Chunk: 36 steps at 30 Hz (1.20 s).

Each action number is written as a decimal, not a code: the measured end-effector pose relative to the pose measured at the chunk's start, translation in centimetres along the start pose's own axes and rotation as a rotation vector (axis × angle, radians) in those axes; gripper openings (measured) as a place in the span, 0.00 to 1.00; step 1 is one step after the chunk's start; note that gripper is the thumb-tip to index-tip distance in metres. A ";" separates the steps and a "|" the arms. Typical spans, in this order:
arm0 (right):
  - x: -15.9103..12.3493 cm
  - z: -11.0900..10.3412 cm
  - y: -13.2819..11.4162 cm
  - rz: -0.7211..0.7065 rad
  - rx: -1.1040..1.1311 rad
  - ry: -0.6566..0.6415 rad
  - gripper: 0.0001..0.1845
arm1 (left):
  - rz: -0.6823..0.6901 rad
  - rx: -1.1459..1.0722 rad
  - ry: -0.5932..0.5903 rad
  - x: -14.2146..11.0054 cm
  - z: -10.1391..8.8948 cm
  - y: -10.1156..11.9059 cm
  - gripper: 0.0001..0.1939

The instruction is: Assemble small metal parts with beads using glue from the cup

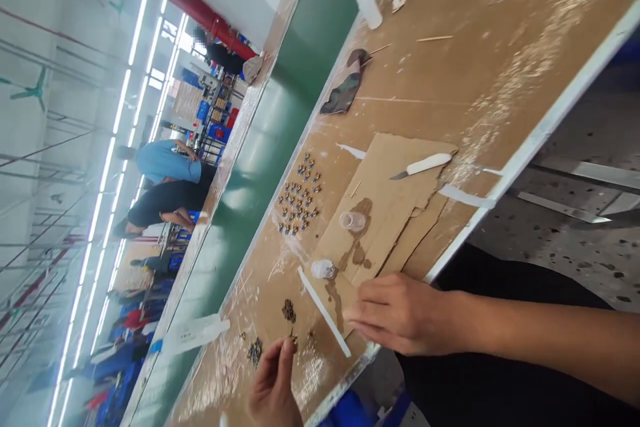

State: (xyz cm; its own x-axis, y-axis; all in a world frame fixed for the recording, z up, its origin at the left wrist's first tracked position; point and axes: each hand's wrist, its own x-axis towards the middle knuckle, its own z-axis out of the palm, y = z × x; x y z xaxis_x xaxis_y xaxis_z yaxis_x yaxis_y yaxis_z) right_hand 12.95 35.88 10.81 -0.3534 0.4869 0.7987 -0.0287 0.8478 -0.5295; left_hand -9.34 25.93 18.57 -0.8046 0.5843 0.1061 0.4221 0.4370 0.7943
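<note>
My left hand (276, 377), low in the view, pinches thumb and forefinger on a tiny dark-and-brass piece (293, 339), too small to name. Just beyond its fingertips lie a small heap of dark parts (289, 310) and a heap of bluish metal parts (255, 351). My right hand (387, 313) is closed, its fingers together, over the near edge of a cardboard sheet (385, 173); anything in them is hidden. Two small clear cups (353, 221) stand near wet stains on the cardboard. A white strip (324, 311) lies between my hands.
Small blue-and-brass pieces (299, 200) are spread in rows. A white-handled knife (427, 163) rests on the cardboard. Farther along are a camouflage cloth (346, 90), toothpicks and a white nozzle bottle (367, 5). A translucent bottle (195, 333) lies near the green divider (250, 177). People work beyond.
</note>
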 end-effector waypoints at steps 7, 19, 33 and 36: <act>-0.3 0.9 -0.5 0.008 -0.046 -0.046 0.10 | -0.037 -0.018 -0.092 -0.5 -0.6 -4.2 0.17; -0.8 2.0 -1.1 -0.005 -0.128 -0.153 0.06 | -0.027 -0.040 -0.211 0.9 -0.5 -5.2 0.14; -0.8 2.0 -0.9 -0.002 -0.155 -0.169 0.07 | 0.066 0.164 -0.310 2.3 -0.7 -5.5 0.14; -0.7 2.1 -0.9 -0.007 -0.146 -0.164 0.06 | 0.055 0.195 -0.316 2.2 -0.6 -5.2 0.14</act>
State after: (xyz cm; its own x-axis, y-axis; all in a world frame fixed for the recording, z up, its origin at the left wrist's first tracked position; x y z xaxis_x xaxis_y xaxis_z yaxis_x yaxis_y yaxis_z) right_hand 11.29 34.35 10.09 -0.5017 0.4504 0.7385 0.0995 0.8781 -0.4680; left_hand -13.60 24.54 15.04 -0.6226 0.7796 -0.0686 0.5575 0.5033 0.6602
